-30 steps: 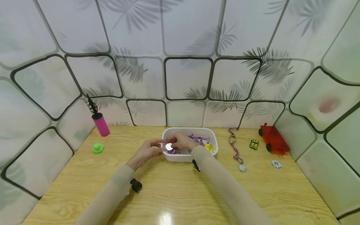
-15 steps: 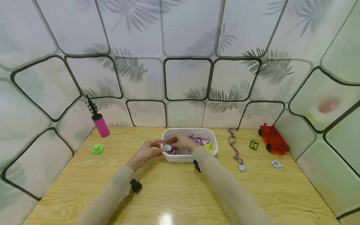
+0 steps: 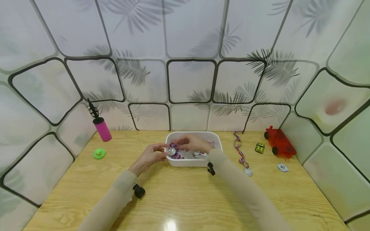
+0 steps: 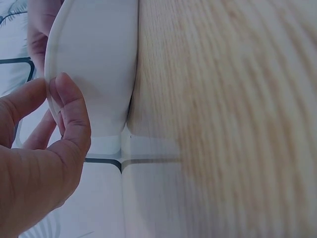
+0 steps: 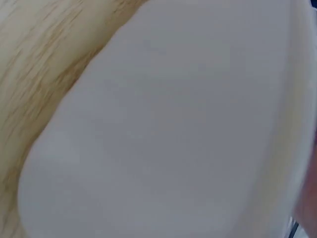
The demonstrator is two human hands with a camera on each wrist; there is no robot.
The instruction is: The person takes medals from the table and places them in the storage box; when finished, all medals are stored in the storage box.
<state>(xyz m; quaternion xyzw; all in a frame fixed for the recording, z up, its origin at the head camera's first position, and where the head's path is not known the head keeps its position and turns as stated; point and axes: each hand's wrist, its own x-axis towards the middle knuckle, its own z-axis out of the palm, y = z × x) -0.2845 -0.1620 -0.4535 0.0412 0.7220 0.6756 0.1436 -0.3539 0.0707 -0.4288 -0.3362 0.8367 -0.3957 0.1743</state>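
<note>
My left hand (image 3: 151,156) pinches the left rim of a white bin (image 4: 94,59), thumb and fingertips on either side of the edge. Inside the bin, at its left end, lies a silver medal (image 3: 171,151) on a bunched red, white and blue ribbon (image 3: 177,156). Just right of that medal my right hand (image 3: 194,143) reaches over the bin, its fingers loosely spread near the ribbon. More silver medals (image 3: 196,154) lie farther right in the bin, partly behind its front wall. In the right wrist view the bin's outer wall (image 5: 158,119) covers nearly everything and the fingers are hidden.
Right of the bin lies another silver medal (image 3: 248,172) with its ribbon stretched backward. Beyond it are a yellow toy car (image 3: 259,148), a red wheeled toy (image 3: 279,142) and a poker chip (image 3: 282,167). A green duck (image 3: 99,153) and pink pump (image 3: 102,130) stand left.
The silver medal at the bin's left end has settled lower onto its ribbon. My right hand has let go and shifted right, while the left hand stays on the rim.
</note>
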